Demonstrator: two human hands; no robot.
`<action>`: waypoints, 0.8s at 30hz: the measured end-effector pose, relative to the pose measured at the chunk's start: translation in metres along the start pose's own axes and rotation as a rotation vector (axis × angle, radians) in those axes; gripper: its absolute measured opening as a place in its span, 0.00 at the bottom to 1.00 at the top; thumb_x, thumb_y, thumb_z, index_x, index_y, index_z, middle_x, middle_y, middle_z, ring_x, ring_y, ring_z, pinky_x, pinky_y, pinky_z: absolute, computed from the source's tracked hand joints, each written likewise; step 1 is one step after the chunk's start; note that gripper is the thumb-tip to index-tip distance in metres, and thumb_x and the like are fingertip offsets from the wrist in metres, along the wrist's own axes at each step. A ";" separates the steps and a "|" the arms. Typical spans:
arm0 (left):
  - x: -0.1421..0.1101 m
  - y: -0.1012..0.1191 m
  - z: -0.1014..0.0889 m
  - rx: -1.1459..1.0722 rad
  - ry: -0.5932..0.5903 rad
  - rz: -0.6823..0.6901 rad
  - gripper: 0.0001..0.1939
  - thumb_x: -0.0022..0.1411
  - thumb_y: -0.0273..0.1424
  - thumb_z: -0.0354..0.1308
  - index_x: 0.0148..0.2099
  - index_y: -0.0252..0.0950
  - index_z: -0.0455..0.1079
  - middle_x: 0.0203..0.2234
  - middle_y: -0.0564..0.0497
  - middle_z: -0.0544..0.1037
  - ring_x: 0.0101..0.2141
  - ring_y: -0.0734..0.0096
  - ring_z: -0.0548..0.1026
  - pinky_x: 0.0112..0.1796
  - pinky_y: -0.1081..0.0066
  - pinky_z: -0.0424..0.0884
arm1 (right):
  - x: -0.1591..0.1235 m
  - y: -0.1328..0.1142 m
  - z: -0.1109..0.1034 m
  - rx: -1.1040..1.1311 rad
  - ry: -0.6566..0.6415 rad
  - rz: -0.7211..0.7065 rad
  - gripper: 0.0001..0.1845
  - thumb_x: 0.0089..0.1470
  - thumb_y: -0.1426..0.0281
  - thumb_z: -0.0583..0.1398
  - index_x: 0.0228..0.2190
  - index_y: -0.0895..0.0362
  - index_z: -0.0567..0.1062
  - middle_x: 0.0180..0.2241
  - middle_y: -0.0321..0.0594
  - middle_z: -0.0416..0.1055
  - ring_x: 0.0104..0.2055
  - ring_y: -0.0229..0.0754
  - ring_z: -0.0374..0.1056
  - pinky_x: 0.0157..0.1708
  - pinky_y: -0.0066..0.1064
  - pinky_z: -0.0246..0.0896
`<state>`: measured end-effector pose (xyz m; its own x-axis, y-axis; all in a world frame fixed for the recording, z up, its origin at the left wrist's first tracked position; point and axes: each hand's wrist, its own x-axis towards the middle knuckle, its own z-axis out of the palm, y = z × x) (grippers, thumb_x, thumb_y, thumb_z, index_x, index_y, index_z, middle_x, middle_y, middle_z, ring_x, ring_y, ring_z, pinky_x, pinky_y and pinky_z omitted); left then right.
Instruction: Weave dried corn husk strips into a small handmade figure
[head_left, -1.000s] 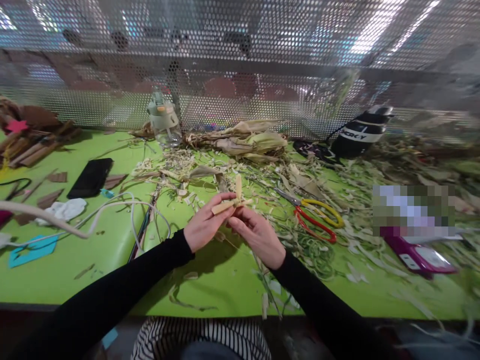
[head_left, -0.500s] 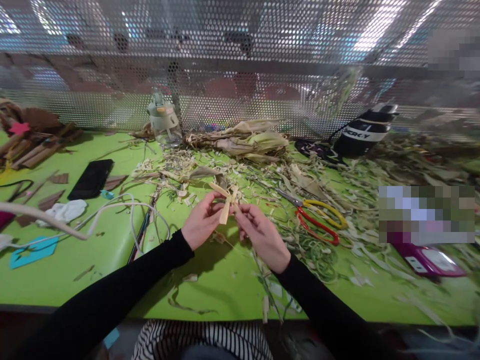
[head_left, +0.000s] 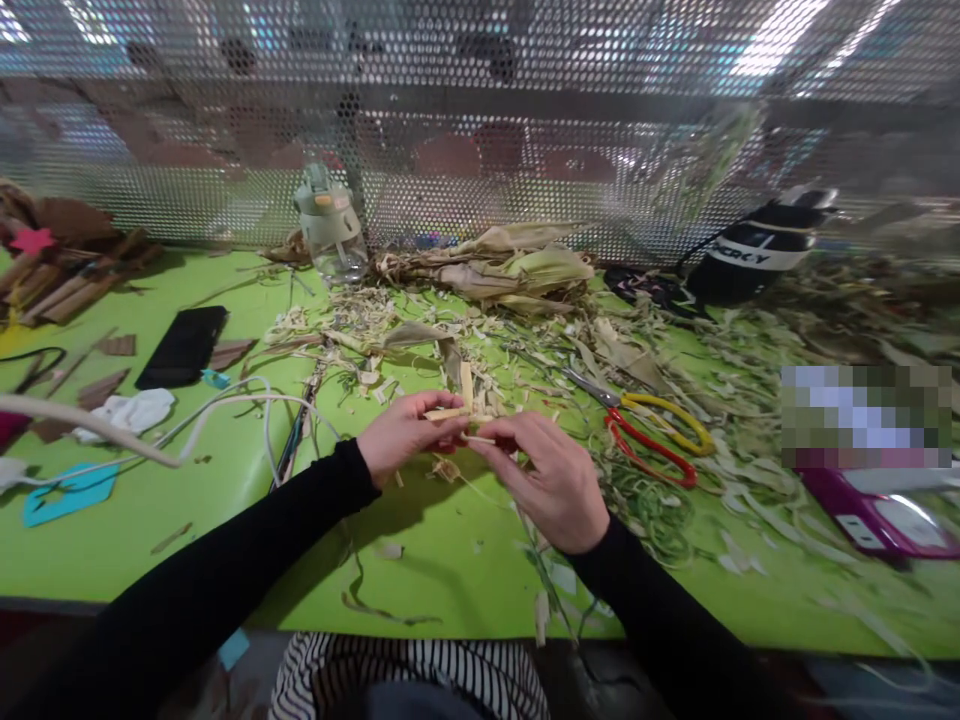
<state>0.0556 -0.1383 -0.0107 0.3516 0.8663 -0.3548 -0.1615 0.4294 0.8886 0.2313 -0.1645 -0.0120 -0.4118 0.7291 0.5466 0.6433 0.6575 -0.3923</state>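
Observation:
Both my hands meet over the green table (head_left: 420, 560) and pinch a small piece made of crossed pale corn-husk strips (head_left: 459, 408). My left hand (head_left: 405, 438) grips its left end with closed fingers. On the right end, the fingertips of my right hand (head_left: 551, 480) are closed. One strip stands upright above my fingers. Black sleeves cover both arms.
Scissors with red and yellow handles (head_left: 645, 430) lie right of my hands. Dry corn husks (head_left: 510, 268) and husk scraps spread behind them. A black phone (head_left: 182, 346), white cable (head_left: 225, 410), clear bottle (head_left: 328, 225) and purple case (head_left: 877, 515) lie around. A perforated metal screen (head_left: 480, 140) backs the table.
The husk piece has turned in my fingers: the strips sit flatter now and lower over the table. My right hand has shifted slightly right and down.

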 end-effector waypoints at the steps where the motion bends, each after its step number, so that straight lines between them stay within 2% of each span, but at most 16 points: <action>1: 0.000 0.000 -0.002 -0.022 -0.040 -0.022 0.15 0.49 0.33 0.66 0.37 0.32 0.68 0.26 0.54 0.75 0.25 0.81 0.71 0.32 0.75 0.69 | 0.001 0.000 -0.002 0.034 -0.010 -0.011 0.06 0.57 0.68 0.58 0.32 0.55 0.74 0.29 0.40 0.74 0.31 0.40 0.66 0.32 0.32 0.60; 3: 0.000 -0.001 -0.004 -0.078 -0.106 -0.023 0.14 0.51 0.36 0.65 0.36 0.32 0.69 0.26 0.52 0.75 0.26 0.80 0.72 0.34 0.73 0.70 | 0.002 0.001 -0.005 0.095 -0.053 -0.088 0.05 0.55 0.67 0.59 0.33 0.54 0.75 0.31 0.40 0.75 0.33 0.41 0.67 0.34 0.33 0.61; 5: 0.000 -0.001 -0.004 -0.138 -0.134 0.001 0.14 0.53 0.38 0.63 0.35 0.32 0.70 0.27 0.50 0.76 0.28 0.78 0.74 0.36 0.72 0.71 | 0.003 0.001 -0.008 0.129 -0.050 -0.135 0.09 0.54 0.62 0.60 0.35 0.53 0.74 0.34 0.41 0.75 0.36 0.43 0.67 0.37 0.36 0.61; 7: -0.001 -0.001 -0.002 -0.177 -0.149 0.007 0.15 0.53 0.38 0.63 0.36 0.31 0.71 0.27 0.49 0.77 0.29 0.76 0.75 0.37 0.71 0.71 | 0.004 0.002 -0.011 0.104 0.040 -0.061 0.13 0.55 0.58 0.57 0.37 0.53 0.73 0.37 0.43 0.73 0.40 0.46 0.66 0.39 0.40 0.60; 9: -0.002 -0.001 0.001 -0.176 -0.181 0.019 0.15 0.52 0.38 0.63 0.37 0.31 0.70 0.27 0.48 0.78 0.29 0.75 0.76 0.36 0.71 0.71 | 0.005 0.003 -0.012 0.059 0.077 0.096 0.14 0.58 0.58 0.53 0.34 0.54 0.71 0.34 0.43 0.72 0.36 0.45 0.65 0.36 0.37 0.60; 12: -0.005 -0.001 0.005 -0.094 -0.185 0.070 0.18 0.49 0.33 0.66 0.41 0.32 0.68 0.26 0.51 0.78 0.27 0.76 0.75 0.32 0.74 0.71 | 0.005 0.004 -0.009 0.117 -0.112 0.246 0.18 0.61 0.61 0.50 0.23 0.55 0.67 0.22 0.36 0.65 0.24 0.37 0.59 0.25 0.30 0.53; 15: -0.009 -0.001 0.008 0.080 -0.148 0.119 0.18 0.49 0.29 0.66 0.42 0.32 0.65 0.21 0.54 0.76 0.22 0.79 0.73 0.27 0.77 0.68 | 0.005 0.002 -0.007 0.338 -0.261 0.331 0.22 0.62 0.60 0.47 0.20 0.56 0.64 0.19 0.34 0.60 0.22 0.35 0.56 0.23 0.28 0.51; 17: -0.014 0.002 0.009 0.166 -0.141 0.147 0.16 0.50 0.29 0.64 0.41 0.32 0.65 0.20 0.54 0.75 0.21 0.79 0.72 0.26 0.77 0.68 | 0.004 -0.001 -0.008 0.516 -0.306 0.380 0.22 0.61 0.58 0.48 0.21 0.56 0.64 0.19 0.33 0.59 0.21 0.34 0.55 0.22 0.27 0.51; 20: -0.024 0.009 0.013 0.178 -0.124 0.185 0.13 0.49 0.28 0.63 0.38 0.33 0.67 0.21 0.55 0.74 0.23 0.77 0.74 0.27 0.76 0.70 | 0.002 -0.007 -0.013 0.688 -0.329 0.405 0.21 0.60 0.57 0.50 0.20 0.55 0.63 0.18 0.31 0.56 0.20 0.32 0.52 0.20 0.26 0.49; 24: -0.030 0.016 0.014 0.202 -0.130 0.214 0.10 0.50 0.26 0.62 0.36 0.33 0.67 0.21 0.56 0.73 0.23 0.77 0.74 0.26 0.77 0.69 | 0.000 -0.009 -0.019 0.675 -0.321 0.362 0.21 0.59 0.57 0.50 0.20 0.55 0.61 0.18 0.31 0.54 0.20 0.32 0.49 0.20 0.26 0.46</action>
<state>0.0550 -0.1607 0.0185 0.4461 0.8862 -0.1250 -0.0623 0.1701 0.9835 0.2375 -0.1735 0.0054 -0.4836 0.8691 0.1044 0.2880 0.2706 -0.9186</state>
